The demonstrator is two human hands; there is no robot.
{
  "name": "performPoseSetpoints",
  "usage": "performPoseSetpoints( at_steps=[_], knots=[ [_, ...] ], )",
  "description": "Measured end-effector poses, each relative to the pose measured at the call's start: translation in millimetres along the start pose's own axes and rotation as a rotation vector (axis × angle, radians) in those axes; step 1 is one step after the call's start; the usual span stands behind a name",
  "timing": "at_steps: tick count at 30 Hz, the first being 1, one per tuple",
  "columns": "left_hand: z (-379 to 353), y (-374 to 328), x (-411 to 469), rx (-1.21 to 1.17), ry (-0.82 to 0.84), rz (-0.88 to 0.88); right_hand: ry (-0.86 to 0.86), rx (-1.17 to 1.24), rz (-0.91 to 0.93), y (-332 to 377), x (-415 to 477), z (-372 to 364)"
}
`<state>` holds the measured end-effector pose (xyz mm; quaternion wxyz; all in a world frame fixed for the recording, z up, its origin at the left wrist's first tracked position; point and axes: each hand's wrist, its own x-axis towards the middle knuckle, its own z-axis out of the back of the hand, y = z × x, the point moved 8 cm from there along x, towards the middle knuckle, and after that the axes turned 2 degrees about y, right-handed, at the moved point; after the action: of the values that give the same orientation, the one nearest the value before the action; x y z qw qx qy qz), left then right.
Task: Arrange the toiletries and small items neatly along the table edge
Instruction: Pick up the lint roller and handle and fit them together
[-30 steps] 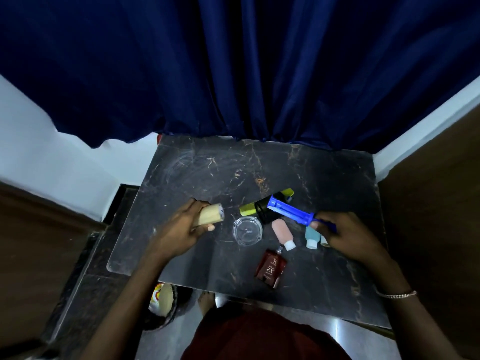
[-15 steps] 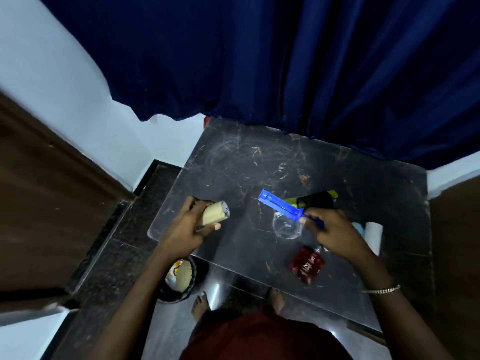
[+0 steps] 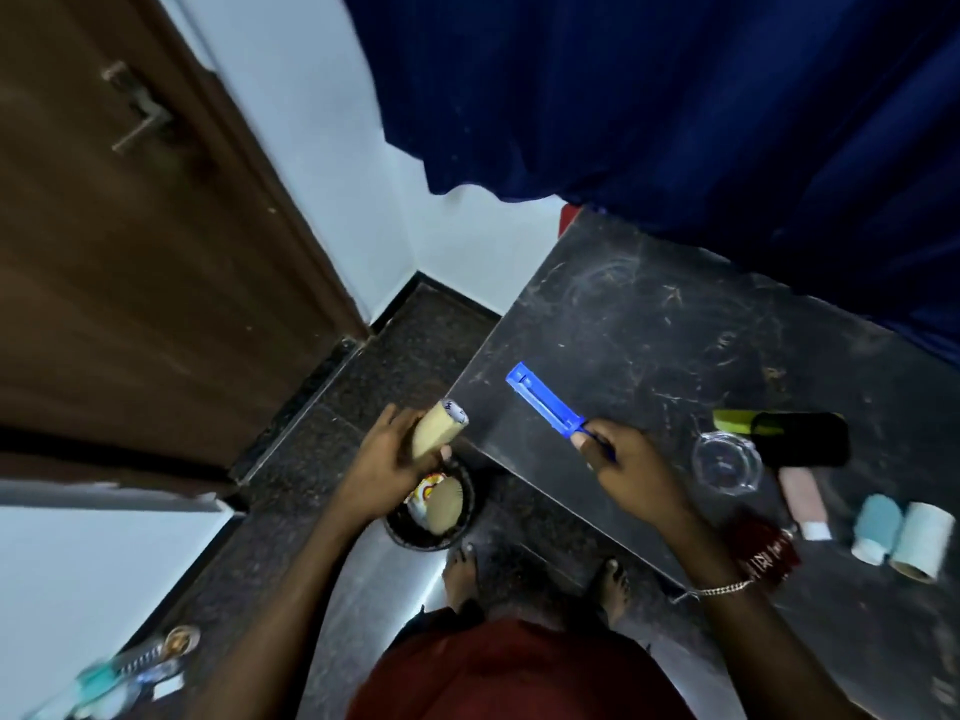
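One dark marble table (image 3: 649, 324) is carrying a black bottle (image 3: 800, 439), a clear glass dish (image 3: 727, 462) and pale small bottles (image 3: 878, 527) along its right side. The left hand (image 3: 384, 470) is wrapping around a beige tube (image 3: 436, 433) beside the table's corner; the right hand (image 3: 628, 470) is pinching what is probably a blue razor (image 3: 545, 400) above the tabletop

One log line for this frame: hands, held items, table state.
left hand: grips beige cylindrical tube, off table corner | right hand: holds blue plastic comb over dark marble table | other toiletries: clustered right, unarranged
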<state>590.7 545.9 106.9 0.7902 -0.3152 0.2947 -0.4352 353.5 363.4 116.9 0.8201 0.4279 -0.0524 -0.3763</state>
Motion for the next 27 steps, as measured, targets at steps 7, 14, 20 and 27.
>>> performPoseSetpoints(
  at_steps=[7,14,20,27],
  knots=[
    [26.5,83.0,-33.8,-0.209,-0.111,0.221,0.119,0.037,0.008,31.9,27.8,-90.1],
    [19.2,165.0,-53.2,-0.242,-0.144,0.371,0.205,0.089,-0.077,28.6,42.5,-196.7],
    [-21.2,241.3,-49.4,-0.298,-0.109,0.480,0.220,0.174,-0.221,-27.9,57.1,-290.0],
    [-91.4,337.5,-30.1,-0.324,-0.072,0.593,0.223,0.147,-0.310,-104.4,87.6,-369.5]
  ],
)
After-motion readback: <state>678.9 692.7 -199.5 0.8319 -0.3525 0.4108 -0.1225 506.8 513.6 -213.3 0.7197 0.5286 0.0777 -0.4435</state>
